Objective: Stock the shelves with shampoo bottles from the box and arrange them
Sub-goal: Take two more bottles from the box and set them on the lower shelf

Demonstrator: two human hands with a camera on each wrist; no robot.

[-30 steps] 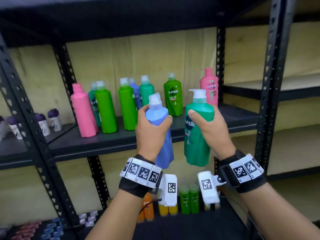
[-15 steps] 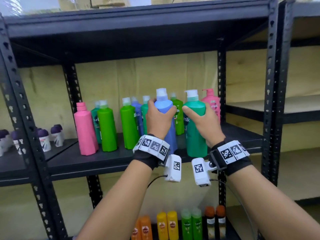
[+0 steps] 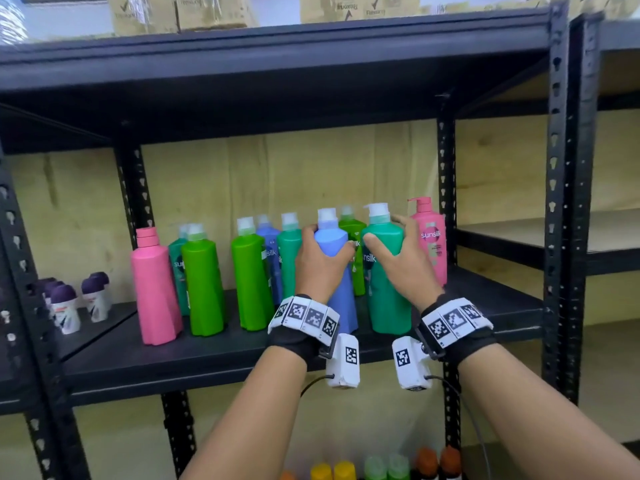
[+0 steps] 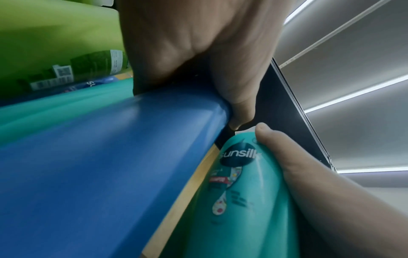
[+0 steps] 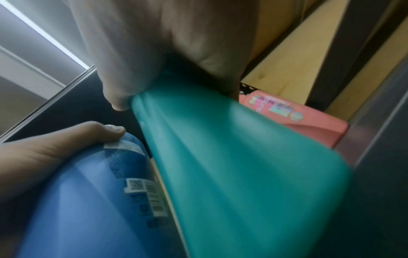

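1. Shampoo bottles in hand: the blue bottle [image 3: 335, 271] and the teal bottle [image 3: 385, 278] stand side by side, just apart, near the front of the shelf [image 3: 214, 348].
2. Left hand [image 3: 320, 268] wraps around the blue bottle's shoulder, thumb and fingers curled on it.
3. Right hand [image 3: 403, 268] holds the teal bottle, thumb across its front label, fingers around the far side.
4. Risk: the pink pump bottle [image 3: 429, 240] stands just beyond the right hand; a sideways withdrawal could knock it over.
5. Risk: the green bottle [image 3: 356, 237] and others stand close behind both hands; pushing deeper could topple that row.
6. Risk: releasing before each base sits flat could tip these tall bottles.
7. Containers: cardboard boxes [image 3: 180, 12] sit on the top shelf, above the hands; contents hidden. The supply box is not in view.
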